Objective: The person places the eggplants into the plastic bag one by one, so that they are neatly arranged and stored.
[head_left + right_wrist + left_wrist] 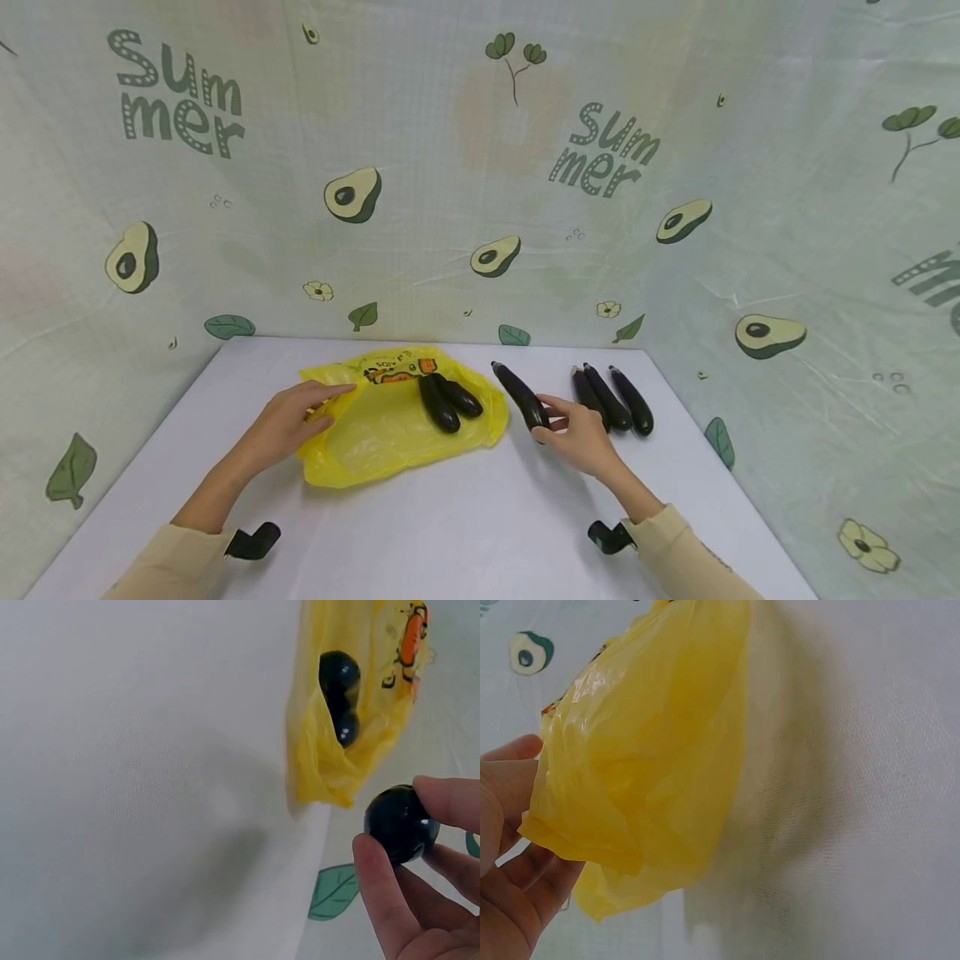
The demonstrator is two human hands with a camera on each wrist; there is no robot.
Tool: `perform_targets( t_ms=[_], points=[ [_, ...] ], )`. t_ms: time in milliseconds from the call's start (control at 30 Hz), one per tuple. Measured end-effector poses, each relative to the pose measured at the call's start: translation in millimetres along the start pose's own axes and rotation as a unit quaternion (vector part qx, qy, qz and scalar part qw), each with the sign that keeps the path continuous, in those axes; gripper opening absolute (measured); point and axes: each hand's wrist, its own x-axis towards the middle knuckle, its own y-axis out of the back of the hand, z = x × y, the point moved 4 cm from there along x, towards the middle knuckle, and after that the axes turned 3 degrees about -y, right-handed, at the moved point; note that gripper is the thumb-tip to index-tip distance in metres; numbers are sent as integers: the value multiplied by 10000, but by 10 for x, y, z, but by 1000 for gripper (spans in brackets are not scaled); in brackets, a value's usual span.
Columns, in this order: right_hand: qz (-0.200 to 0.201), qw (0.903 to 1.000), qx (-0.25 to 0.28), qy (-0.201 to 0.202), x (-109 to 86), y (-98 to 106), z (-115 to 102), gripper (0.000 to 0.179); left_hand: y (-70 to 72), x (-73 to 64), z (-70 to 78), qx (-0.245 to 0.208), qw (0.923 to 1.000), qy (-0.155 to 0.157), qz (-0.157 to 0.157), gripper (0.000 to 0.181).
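Observation:
Between the thumb and fingers of my right hand (pixel 581 437) is a dark, glossy eggplant (pixel 519 393), raised above the table with its stem end pointing away to the upper left. Its rounded end (pixel 403 825) shows in the right wrist view. A yellow plastic bag (pixel 375 454) lies spread with its mouth towards me, and two eggplants (pixel 438 404) rest in it. At the bag's left edge, my left hand (pixel 288 421) touches the plastic, thumb and fingers apart. Part of its fingers is hidden behind the bag in the left wrist view.
Three more eggplants (pixel 632 402) lie side by side on the white table (pixel 450 533), just beyond my right hand. A printed cloth (pixel 420 250) with avocados and leaves stands around the table's back and sides.

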Motion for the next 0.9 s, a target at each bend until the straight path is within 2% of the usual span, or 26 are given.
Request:
perform_targets(
  t_ms=[333,900],
  points=[
    [-138,9997,197,62,-26,-95,-173,57,-1,-11,-24,-7,10000,-12,28,61],
    [-783,9939,476,607,-73,-330,-487,56,6,10,5,56,10000,0,30,62]
  ],
)
